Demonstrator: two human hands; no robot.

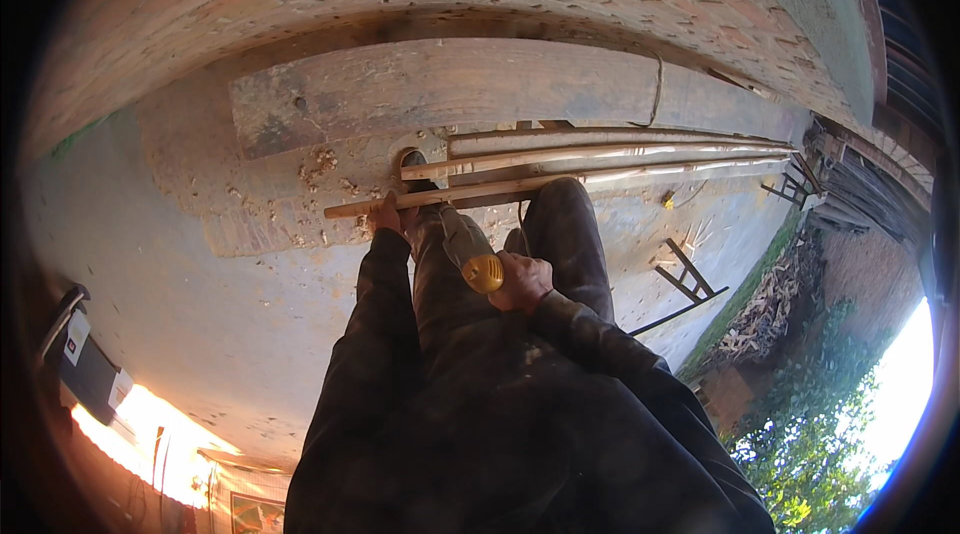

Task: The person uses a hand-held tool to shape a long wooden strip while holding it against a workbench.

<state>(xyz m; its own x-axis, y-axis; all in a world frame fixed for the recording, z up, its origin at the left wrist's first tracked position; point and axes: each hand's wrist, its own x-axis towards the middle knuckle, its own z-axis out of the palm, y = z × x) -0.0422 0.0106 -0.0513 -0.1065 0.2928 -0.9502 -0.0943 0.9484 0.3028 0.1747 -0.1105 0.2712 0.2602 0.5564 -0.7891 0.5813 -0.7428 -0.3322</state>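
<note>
While the right hand point(524, 282) grips the probably heavy drill point(466, 246) by its handle, the left hand point(389, 217) pinches the likely light, stiff strip point(510, 187) near one end

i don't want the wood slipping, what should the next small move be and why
Probably brace the wooden strip more firmly with the left hand: the right hand holds the power tool with its nose at the strip, close to the left hand, and the strip's left end juts past that hand. Whether the tip touches wood is hard to tell.
</note>
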